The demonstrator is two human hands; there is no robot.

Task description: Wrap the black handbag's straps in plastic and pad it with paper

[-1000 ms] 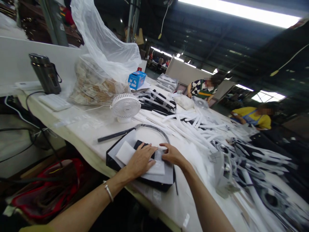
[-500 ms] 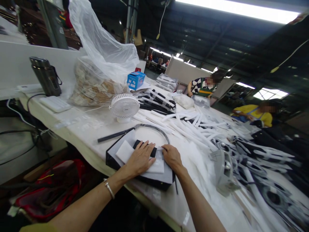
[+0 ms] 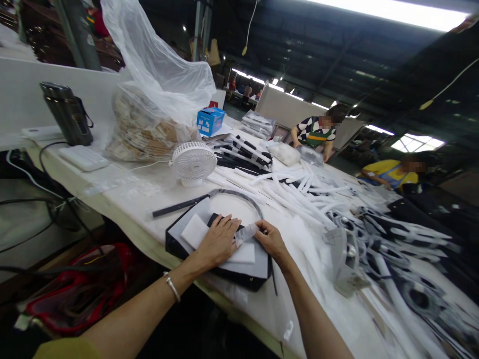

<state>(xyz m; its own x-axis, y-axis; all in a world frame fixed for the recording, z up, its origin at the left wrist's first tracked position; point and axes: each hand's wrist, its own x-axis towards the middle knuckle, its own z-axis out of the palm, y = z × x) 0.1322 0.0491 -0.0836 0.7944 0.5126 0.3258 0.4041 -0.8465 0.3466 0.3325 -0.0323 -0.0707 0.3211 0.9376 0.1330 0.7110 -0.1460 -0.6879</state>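
Note:
On the table lies a black bag [image 3: 258, 281] with a grey sheet over its upper face. A white foam sheet [image 3: 194, 233] rests on that, and on the foam sits a dark folded piece [image 3: 214, 218]. My left hand [image 3: 220, 241] lies flat over the dark piece and the foam, fingers stretched out. Between the fingers and thumb of my right hand [image 3: 272, 242] is one end of a clear plastic strip [image 3: 246, 234]; its other end reaches my left hand. A wrapped handle [image 3: 243, 197] arches out from the bag's far side.
Behind the bag stands a white fan [image 3: 193, 162], with a clear sack [image 3: 149, 132] and a blue box [image 3: 210, 122] beyond. White foam strips [image 3: 292, 194] spread to the right, near a tape dispenser [image 3: 344, 262]. A dark flask [image 3: 67, 114] stands left. Two people work across the table.
My right hand has lifted the plastic strip off the foam, so it now stretches toward my left hand. My left hand stays pressed in nearly the same place.

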